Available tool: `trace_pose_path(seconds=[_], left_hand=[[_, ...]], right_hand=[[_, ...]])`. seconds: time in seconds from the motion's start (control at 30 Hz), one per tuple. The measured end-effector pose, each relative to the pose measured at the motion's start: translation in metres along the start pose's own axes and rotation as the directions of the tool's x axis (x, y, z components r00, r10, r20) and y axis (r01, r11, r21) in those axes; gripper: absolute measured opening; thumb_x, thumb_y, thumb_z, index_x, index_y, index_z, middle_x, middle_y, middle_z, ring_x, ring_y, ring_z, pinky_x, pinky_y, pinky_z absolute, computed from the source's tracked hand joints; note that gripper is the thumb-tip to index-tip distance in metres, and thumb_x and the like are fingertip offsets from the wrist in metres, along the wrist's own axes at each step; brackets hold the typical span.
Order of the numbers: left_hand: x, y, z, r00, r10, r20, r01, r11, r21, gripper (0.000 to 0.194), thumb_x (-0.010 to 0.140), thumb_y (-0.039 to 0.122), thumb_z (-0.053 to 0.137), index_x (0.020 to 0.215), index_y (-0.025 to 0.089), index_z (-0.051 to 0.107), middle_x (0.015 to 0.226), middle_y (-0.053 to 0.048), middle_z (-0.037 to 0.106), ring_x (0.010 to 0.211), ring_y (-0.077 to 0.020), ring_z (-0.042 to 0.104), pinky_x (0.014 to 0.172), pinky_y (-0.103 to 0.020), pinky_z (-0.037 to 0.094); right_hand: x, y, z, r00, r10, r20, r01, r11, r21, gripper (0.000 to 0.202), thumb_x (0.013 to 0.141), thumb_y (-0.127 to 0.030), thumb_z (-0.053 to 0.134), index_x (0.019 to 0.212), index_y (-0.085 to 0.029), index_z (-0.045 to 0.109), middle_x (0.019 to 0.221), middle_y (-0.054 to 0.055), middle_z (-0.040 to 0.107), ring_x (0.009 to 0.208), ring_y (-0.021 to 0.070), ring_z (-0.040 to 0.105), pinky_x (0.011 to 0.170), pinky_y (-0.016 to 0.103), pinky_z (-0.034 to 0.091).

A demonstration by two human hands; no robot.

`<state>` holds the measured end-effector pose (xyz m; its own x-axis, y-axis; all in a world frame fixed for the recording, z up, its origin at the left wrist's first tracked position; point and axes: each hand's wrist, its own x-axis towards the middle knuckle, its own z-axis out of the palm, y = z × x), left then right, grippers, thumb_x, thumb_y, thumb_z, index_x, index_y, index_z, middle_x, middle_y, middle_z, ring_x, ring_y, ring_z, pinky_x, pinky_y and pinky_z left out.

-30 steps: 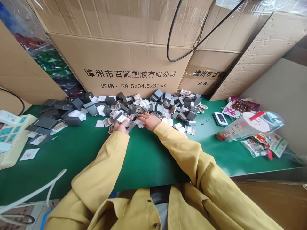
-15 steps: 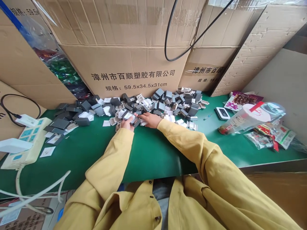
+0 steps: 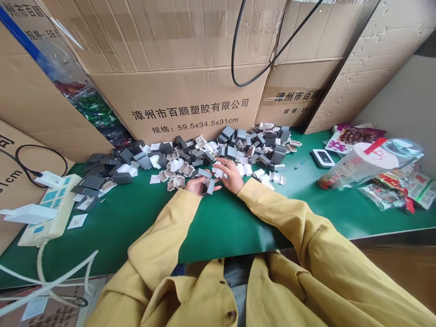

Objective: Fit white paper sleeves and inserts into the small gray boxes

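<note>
A small dark grey box (image 3: 207, 186) rests in my left hand (image 3: 194, 185), the fingers closed around it just above the table's front part of the pile. Close by on the right, my right hand (image 3: 233, 176) has its fingers bent about a small white insert (image 3: 218, 172); the fingers partly cover it. My right thumb reaches close to the grey box. Behind both hands spreads a heap of loose grey boxes (image 3: 231, 152) and white and beige inserts (image 3: 185, 170).
Large cardboard cartons (image 3: 190, 91) stand along the back. At the left lies a power strip (image 3: 51, 204) with plugs and cables. A lidded plastic cup (image 3: 354, 165), a small white digital device (image 3: 323, 158) and snack packets (image 3: 384, 195) are on the right of the green table (image 3: 218, 227).
My hands have moved a little toward me and to the right, with the grey box tilted up in the left. The right hand has drawn off the box, its fingers lifting.
</note>
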<state>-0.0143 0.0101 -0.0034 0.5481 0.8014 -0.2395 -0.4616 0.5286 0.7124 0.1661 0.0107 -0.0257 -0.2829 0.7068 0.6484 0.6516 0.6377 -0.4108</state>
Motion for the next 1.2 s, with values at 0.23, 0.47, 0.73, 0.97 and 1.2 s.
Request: trace_pose_path(seconds=[0.23,0.47,0.73,0.97,1.2], left_hand=[[0.003,-0.001,0.001,0.992,0.012,-0.129,-0.01,1.0,0.012,0.017,0.073,0.021,0.055,0.09,0.021,0.058,0.092,-0.003,0.064,0.102,-0.0237,0.059,0.095,-0.055,0.041],[0.009,-0.004,-0.001,0.981,0.035,-0.19,-0.033,0.999,0.014,0.023,0.07,0.018,0.057,0.094,0.02,0.058,0.087,-0.005,0.067,0.092,-0.024,0.064,0.092,-0.053,0.046],[0.024,-0.012,0.003,0.994,0.081,-0.078,-0.075,0.995,0.073,0.033,0.065,0.024,0.07,0.095,0.014,0.06,0.085,-0.006,0.069,0.08,-0.0234,0.067,0.079,-0.042,0.053],[0.055,-0.024,0.03,0.99,0.106,-0.093,-0.104,0.994,0.025,0.023,0.067,0.018,0.067,0.09,0.015,0.063,0.085,-0.005,0.07,0.081,-0.0216,0.067,0.071,-0.034,0.054],[0.066,-0.03,0.037,0.992,0.101,-0.078,-0.096,0.993,0.062,0.028,0.062,0.02,0.071,0.089,0.016,0.066,0.084,-0.005,0.071,0.079,-0.02,0.067,0.073,-0.034,0.054]], right_hand=[[-0.006,-0.01,0.0,0.998,-0.009,0.063,-0.001,0.989,0.148,0.05,0.078,-0.009,0.042,0.127,-0.018,0.045,0.144,0.012,0.032,0.131,0.0203,0.034,0.104,0.042,0.036],[-0.007,-0.016,-0.007,0.966,0.26,0.017,-0.254,0.925,0.283,0.032,0.088,-0.029,0.043,0.116,-0.017,0.053,0.138,0.014,0.042,0.127,0.0202,0.042,0.102,0.037,0.039],[-0.004,-0.012,-0.013,0.94,0.315,-0.13,-0.304,0.948,0.099,0.036,0.082,-0.032,0.054,0.115,-0.018,0.056,0.117,0.009,0.061,0.109,0.0218,0.054,0.094,0.038,0.044],[-0.004,0.003,-0.032,0.93,0.311,-0.195,-0.334,0.937,-0.097,0.041,0.082,-0.033,0.055,0.12,-0.017,0.055,0.125,0.011,0.056,0.103,0.0228,0.056,0.09,0.039,0.047],[-0.008,0.014,-0.042,0.938,0.294,-0.186,-0.308,0.95,-0.055,0.05,0.078,-0.02,0.052,0.128,-0.019,0.048,0.13,0.01,0.052,0.108,0.0236,0.054,0.095,0.042,0.046]])
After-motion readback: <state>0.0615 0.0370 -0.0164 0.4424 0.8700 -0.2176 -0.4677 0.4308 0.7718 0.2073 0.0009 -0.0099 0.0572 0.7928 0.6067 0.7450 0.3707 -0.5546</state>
